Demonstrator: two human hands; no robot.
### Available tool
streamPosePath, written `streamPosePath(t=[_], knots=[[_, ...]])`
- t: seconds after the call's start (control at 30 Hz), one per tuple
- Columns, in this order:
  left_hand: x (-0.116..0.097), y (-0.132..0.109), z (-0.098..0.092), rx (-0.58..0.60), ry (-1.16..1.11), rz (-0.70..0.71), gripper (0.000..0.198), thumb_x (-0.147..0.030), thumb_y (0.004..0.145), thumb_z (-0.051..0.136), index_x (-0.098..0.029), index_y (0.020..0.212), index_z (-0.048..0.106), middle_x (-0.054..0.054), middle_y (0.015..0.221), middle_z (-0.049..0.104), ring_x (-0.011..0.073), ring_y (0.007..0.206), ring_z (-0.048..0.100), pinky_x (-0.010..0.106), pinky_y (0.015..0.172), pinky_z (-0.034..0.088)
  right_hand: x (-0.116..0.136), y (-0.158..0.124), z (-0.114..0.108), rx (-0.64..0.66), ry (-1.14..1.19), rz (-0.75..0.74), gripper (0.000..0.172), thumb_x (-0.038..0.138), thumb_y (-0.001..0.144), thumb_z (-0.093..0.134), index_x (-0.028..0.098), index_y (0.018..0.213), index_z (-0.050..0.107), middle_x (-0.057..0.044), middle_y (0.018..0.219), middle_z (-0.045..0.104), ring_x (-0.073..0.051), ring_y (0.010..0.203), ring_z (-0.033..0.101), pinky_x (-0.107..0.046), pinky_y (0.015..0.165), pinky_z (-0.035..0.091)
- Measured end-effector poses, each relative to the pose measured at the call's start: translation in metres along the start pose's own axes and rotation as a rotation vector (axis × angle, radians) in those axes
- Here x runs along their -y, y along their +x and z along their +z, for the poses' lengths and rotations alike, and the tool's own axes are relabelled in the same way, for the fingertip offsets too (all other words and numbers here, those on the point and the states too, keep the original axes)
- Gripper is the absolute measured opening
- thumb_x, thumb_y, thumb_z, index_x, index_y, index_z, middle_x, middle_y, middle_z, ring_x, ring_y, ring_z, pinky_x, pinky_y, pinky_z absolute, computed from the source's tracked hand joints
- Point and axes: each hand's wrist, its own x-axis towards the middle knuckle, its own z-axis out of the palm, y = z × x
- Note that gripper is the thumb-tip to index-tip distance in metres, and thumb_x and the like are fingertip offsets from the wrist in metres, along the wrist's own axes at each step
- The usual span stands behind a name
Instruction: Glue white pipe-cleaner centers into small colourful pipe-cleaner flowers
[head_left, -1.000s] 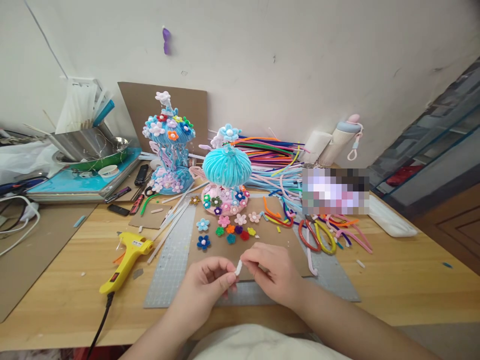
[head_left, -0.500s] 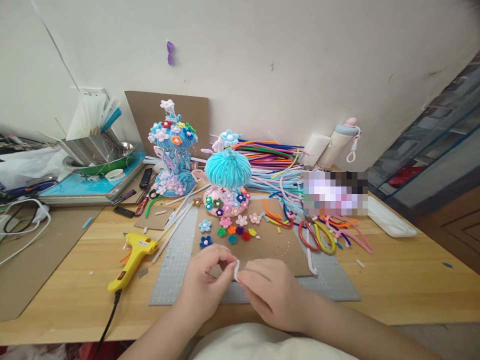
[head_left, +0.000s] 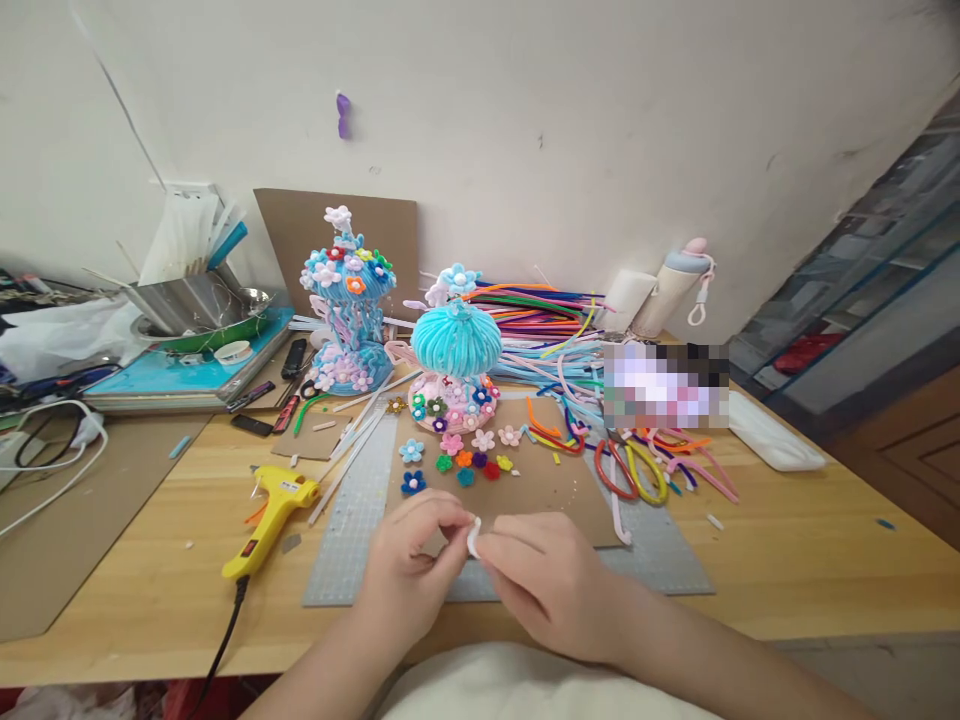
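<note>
A short, curved piece of white pipe cleaner is pinched between my two hands over the near edge of the cardboard sheet. My left hand grips it between thumb and forefinger. From the other side, the closed fingertips of my right hand hold it, hiding part of it. Just beyond my hands lie several small fuzzy flowers, among them a dark blue flower and a red flower. Behind them stands a turquoise domed pipe-cleaner model on a flower-covered base.
A yellow glue gun lies left of the grey cutting mat. A taller flowered model stands at the back left. Scissors with red and yellow handles rest at right, near loose pipe cleaners. A bottle leans near the wall.
Both hands stay nearly in place. The white piece looks slightly more bent between the fingertips. The whole view has shifted a little.
</note>
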Motion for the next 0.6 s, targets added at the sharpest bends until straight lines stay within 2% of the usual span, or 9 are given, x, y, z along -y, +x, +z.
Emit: streamPosePath(t=[0.1, 0.2, 0.27, 0.33, 0.47, 0.53, 0.6], knots=[[-0.003, -0.003, 0.003, 0.032, -0.038, 0.005, 0.012, -0.011, 0.079, 0.054, -0.02, 0.076, 0.061, 0.002, 0.072, 0.064, 0.0141, 0.068, 0.06, 0.025, 0.064, 0.048, -0.006, 0.004, 0.0, -0.148, 0.208, 0.145, 0.017, 0.016, 0.091, 0.041, 0.019, 0.087, 0.057, -0.002, 0.071, 0.061, -0.012, 0.062, 0.054, -0.022, 0.058, 0.04], [-0.005, -0.004, 0.003, -0.002, -0.148, -0.081, 0.009, -0.012, 0.079, 0.056, -0.019, 0.074, 0.06, 0.002, 0.072, 0.064, 0.0142, 0.068, 0.06, 0.025, 0.064, 0.048, -0.013, 0.006, 0.007, -0.242, 0.328, 0.246, 0.016, 0.015, 0.09, 0.044, 0.019, 0.089, 0.06, -0.001, 0.074, 0.065, -0.011, 0.064, 0.057, -0.02, 0.058, 0.042], [-0.005, -0.004, 0.001, -0.04, -0.2, -0.129, 0.008, -0.013, 0.078, 0.057, -0.019, 0.074, 0.06, 0.002, 0.073, 0.063, 0.0146, 0.07, 0.06, 0.026, 0.065, 0.049, -0.013, 0.005, 0.011, -0.202, 0.287, 0.223, 0.017, 0.013, 0.089, 0.045, 0.019, 0.087, 0.06, -0.001, 0.071, 0.063, -0.011, 0.062, 0.055, -0.021, 0.056, 0.039], [-0.003, -0.003, -0.001, -0.063, -0.201, -0.152, 0.007, -0.014, 0.078, 0.058, -0.019, 0.074, 0.061, 0.002, 0.073, 0.063, 0.0149, 0.071, 0.06, 0.026, 0.066, 0.049, -0.009, 0.003, 0.011, -0.108, 0.19, 0.19, 0.016, 0.014, 0.088, 0.044, 0.019, 0.081, 0.058, 0.0, 0.066, 0.059, -0.011, 0.058, 0.052, -0.022, 0.055, 0.036], [-0.001, -0.001, 0.0, -0.063, -0.113, -0.122, 0.008, -0.014, 0.078, 0.058, -0.019, 0.074, 0.062, 0.002, 0.072, 0.064, 0.0147, 0.07, 0.06, 0.026, 0.065, 0.048, 0.002, -0.001, 0.001, 0.028, 0.027, 0.081, 0.019, 0.015, 0.089, 0.041, 0.019, 0.074, 0.052, 0.0, 0.064, 0.056, -0.012, 0.057, 0.05, -0.024, 0.056, 0.033], [-0.003, -0.002, 0.002, -0.035, -0.067, -0.061, 0.009, -0.012, 0.078, 0.057, -0.019, 0.076, 0.062, 0.002, 0.072, 0.064, 0.0147, 0.069, 0.061, 0.026, 0.065, 0.048, 0.003, -0.001, -0.004, -0.008, 0.045, 0.056, 0.018, 0.016, 0.09, 0.041, 0.019, 0.077, 0.053, -0.001, 0.065, 0.057, -0.012, 0.058, 0.051, -0.024, 0.057, 0.035], [-0.005, -0.003, 0.004, 0.005, -0.064, -0.021, 0.011, -0.011, 0.078, 0.056, -0.019, 0.076, 0.062, 0.002, 0.072, 0.065, 0.0146, 0.068, 0.061, 0.025, 0.064, 0.047, -0.001, 0.001, -0.005, -0.093, 0.141, 0.13, 0.016, 0.017, 0.091, 0.042, 0.019, 0.083, 0.056, 0.0, 0.067, 0.059, -0.011, 0.059, 0.053, -0.022, 0.058, 0.038]])
